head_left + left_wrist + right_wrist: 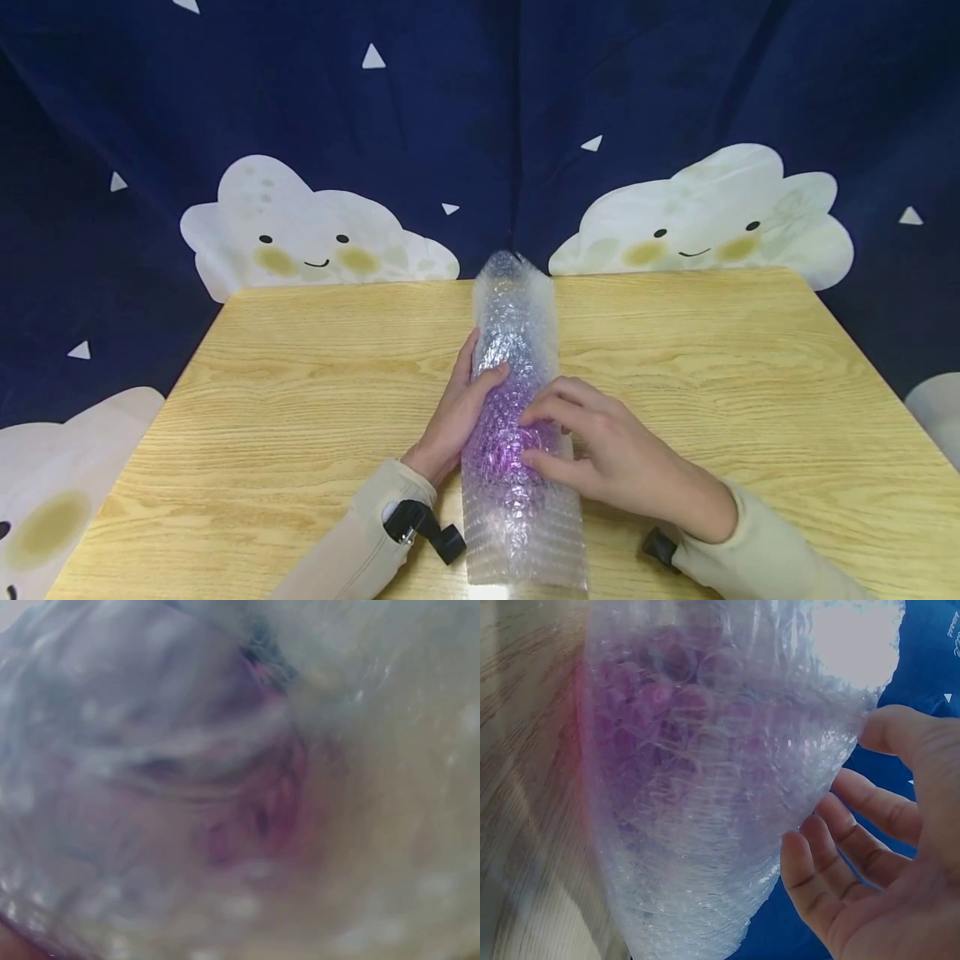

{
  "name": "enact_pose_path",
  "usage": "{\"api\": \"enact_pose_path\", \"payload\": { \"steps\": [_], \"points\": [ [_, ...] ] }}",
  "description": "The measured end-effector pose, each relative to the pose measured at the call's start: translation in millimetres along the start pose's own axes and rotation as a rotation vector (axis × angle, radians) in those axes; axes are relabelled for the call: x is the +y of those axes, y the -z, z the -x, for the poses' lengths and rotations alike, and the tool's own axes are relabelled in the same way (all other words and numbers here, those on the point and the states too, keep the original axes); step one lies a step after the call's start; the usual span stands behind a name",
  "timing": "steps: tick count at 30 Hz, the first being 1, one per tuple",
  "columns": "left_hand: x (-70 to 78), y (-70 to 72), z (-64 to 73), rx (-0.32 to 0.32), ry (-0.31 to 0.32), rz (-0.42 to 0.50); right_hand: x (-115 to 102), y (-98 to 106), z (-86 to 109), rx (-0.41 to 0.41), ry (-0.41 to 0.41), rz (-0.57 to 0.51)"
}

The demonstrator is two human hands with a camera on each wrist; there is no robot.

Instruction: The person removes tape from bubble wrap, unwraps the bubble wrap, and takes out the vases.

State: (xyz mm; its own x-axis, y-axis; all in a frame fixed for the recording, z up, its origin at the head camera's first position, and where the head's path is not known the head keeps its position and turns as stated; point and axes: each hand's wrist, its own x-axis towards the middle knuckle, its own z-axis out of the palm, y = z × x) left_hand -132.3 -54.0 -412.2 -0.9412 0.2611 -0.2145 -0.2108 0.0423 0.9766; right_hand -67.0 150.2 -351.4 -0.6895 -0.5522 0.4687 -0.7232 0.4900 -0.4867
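Observation:
A long bundle of clear bubble wrap (pixel 513 333) stands on the table in the head view, with a purple item (pixel 504 417) showing through; its kind is hard to tell. My left hand (pixel 453 417) grips the left side of the bundle, thumb across the front and most fingers hidden behind. On the other side my right hand (pixel 600 442) is held with thumb and fingers apart, the tips at the front of the wrap. Round purple shapes (pixel 660 705) show through the plastic in the right wrist view. Blurred wrap (pixel 187 742) fills the left wrist view.
The wooden table (pixel 300 375) spreads to both sides of the bundle. Behind its far edge hangs a dark blue cloth (pixel 450 100) printed with smiling clouds and white triangles. Black straps with small devices (pixel 427 525) sit at the sleeve cuffs.

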Motion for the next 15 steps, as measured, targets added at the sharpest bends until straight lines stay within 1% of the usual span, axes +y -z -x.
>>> {"api": "enact_pose_path", "payload": {
  "steps": [8, 15],
  "points": [
    [-1.3, -0.1, -0.9, -0.006, 0.000, 0.020, -0.7, -1.0, 0.9, -0.050, -0.052, -0.002],
    [-1.4, -0.8, -0.7, -0.003, 0.000, 0.025, 0.1, -0.7, 0.8, -0.062, -0.067, -0.001]
  ]
}}
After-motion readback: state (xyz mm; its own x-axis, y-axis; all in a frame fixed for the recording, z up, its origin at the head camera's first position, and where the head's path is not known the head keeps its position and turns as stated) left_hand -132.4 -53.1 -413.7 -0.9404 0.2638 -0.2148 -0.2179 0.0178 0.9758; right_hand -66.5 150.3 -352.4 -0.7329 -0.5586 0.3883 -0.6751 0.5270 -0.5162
